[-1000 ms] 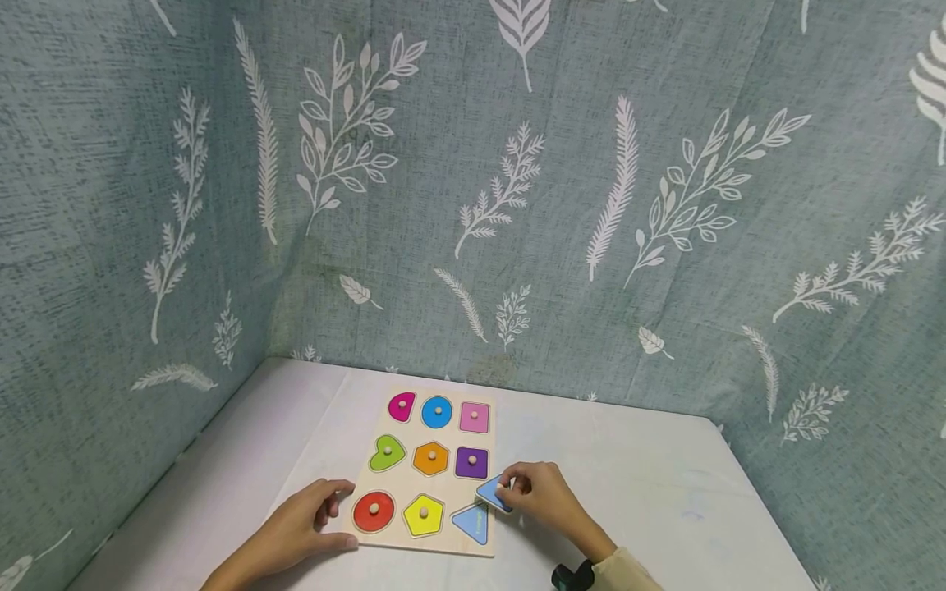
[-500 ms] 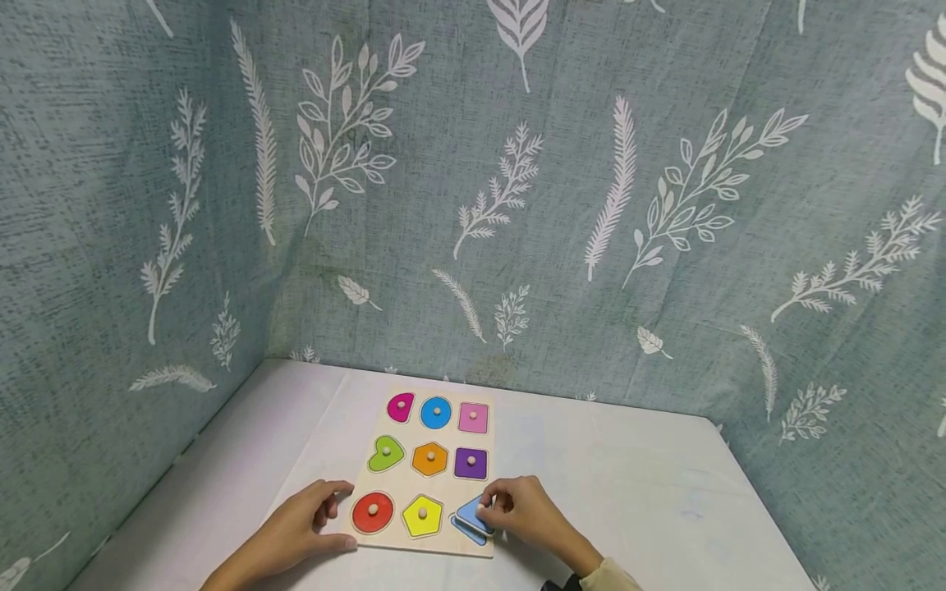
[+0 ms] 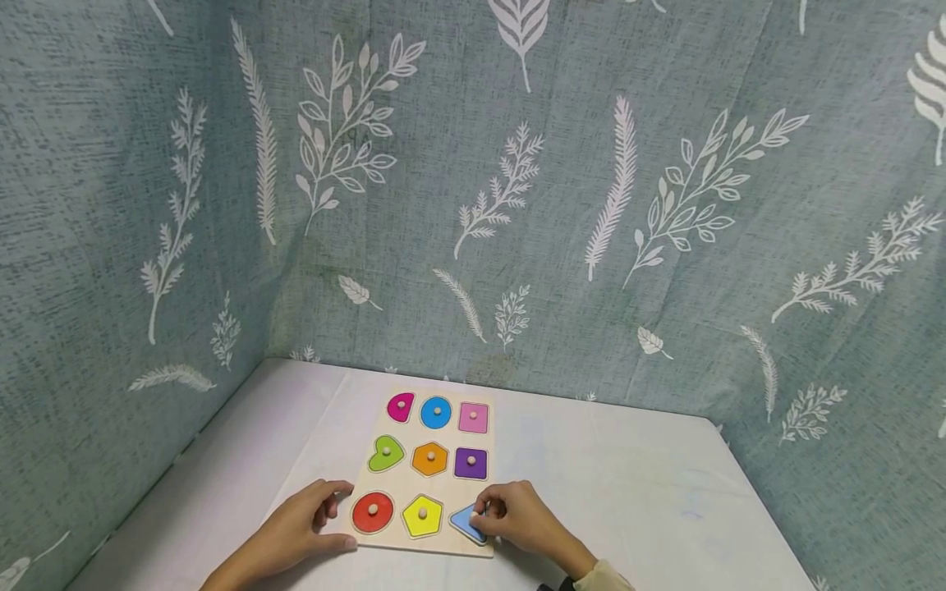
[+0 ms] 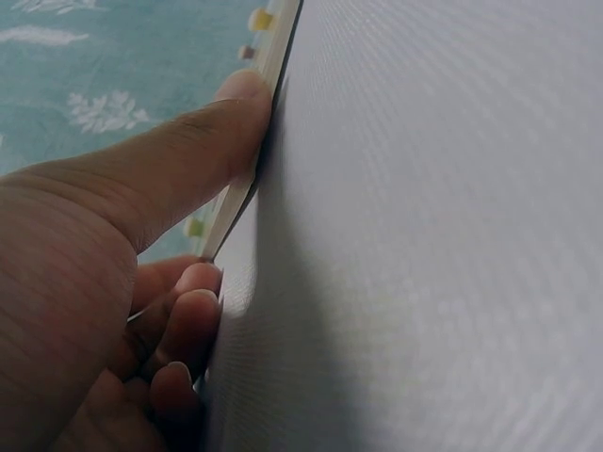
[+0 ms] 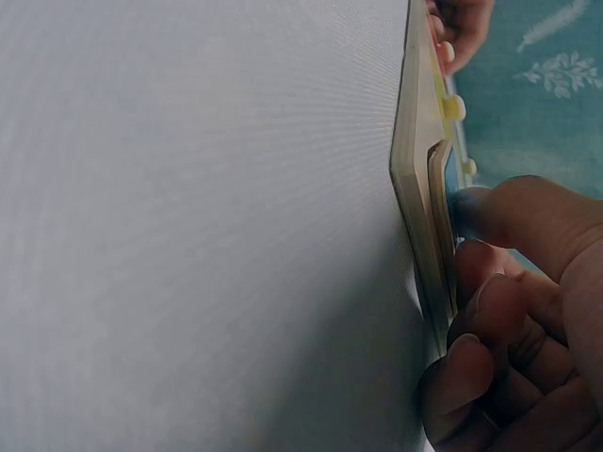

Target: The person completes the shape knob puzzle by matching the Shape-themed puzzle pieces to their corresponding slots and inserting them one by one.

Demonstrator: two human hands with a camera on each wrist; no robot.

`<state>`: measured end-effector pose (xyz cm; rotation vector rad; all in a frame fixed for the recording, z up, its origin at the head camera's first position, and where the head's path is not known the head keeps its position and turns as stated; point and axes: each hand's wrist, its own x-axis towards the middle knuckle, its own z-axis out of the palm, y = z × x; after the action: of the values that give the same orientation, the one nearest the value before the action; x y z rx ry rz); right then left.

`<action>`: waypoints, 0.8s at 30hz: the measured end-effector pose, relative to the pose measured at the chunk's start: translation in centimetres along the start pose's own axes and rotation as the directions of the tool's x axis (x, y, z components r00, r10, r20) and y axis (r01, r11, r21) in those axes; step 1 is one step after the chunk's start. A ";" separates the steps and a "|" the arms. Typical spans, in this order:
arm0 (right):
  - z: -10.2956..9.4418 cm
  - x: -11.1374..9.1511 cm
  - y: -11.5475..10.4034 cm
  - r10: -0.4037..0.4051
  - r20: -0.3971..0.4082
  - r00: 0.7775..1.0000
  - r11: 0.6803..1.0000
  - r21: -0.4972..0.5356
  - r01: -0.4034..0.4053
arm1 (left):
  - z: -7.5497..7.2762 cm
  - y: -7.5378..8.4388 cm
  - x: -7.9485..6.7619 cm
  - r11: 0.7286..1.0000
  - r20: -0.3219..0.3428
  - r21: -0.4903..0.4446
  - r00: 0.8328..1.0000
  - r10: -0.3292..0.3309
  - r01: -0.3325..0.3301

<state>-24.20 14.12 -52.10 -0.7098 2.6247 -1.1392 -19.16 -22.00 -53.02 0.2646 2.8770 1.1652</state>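
Note:
A wooden peg puzzle board (image 3: pixel 451 492) lies on the table with coloured knobbed shapes set in it. At its near right corner my right hand (image 3: pixel 521 517) pinches the knob of a blue triangle piece (image 3: pixel 464 519). The piece sits over its matching recess. In the right wrist view the triangle's edge (image 5: pixel 441 202) stands slightly above the board, tilted. My left hand (image 3: pixel 296 521) rests by the board's left side, thumb and forefinger touching its edge. The left wrist view shows the thumb (image 4: pixel 212 127) straight against the board's side, the other fingers loosely bent.
Near the triangle are a yellow pentagon (image 3: pixel 432 524) and a red circle (image 3: pixel 378 519). A purple piece (image 3: pixel 471 472), orange hexagon (image 3: pixel 421 458) and green heart (image 3: pixel 378 461) sit farther back. A white cloth (image 3: pixel 628 476) covers the table, and a patterned curtain (image 3: pixel 562 328) hangs behind.
My right hand has carried the blue triangle leftward and down from beside the board onto its recess, covering the printed triangle. My left hand has stayed at the board's edge.

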 end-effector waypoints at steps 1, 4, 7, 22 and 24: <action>0.0 0.0 0.0 -0.001 0.000 1.000 1.000 -0.003 0.001 | 0.0 0.0 0.0 1.000 0.000 0.000 1.000 -0.003 0.003; -0.1 0.1 -0.1 -0.002 0.000 1.000 1.000 -0.015 0.002 | 0.0 0.1 0.1 1.000 -0.001 0.005 1.000 -0.006 0.006; -0.2 0.1 -0.1 -0.005 -0.002 1.000 1.000 -0.027 0.005 | -0.1 0.2 0.2 1.000 -0.003 0.010 1.000 0.000 0.000; -0.7 0.1 -0.7 0.018 0.045 0.999 0.999 -0.051 -0.016 | -0.1 0.1 0.4 0.999 0.004 0.012 1.000 0.031 -0.031; -0.8 0.1 -0.7 0.015 0.048 0.999 0.998 -0.054 -0.012 | -0.2 0.1 0.5 1.000 0.008 0.005 1.000 0.026 -0.026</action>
<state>-24.30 14.21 -51.09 -0.7195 2.6251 -1.0381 -19.62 -21.99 -52.79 0.3067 2.8790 1.1581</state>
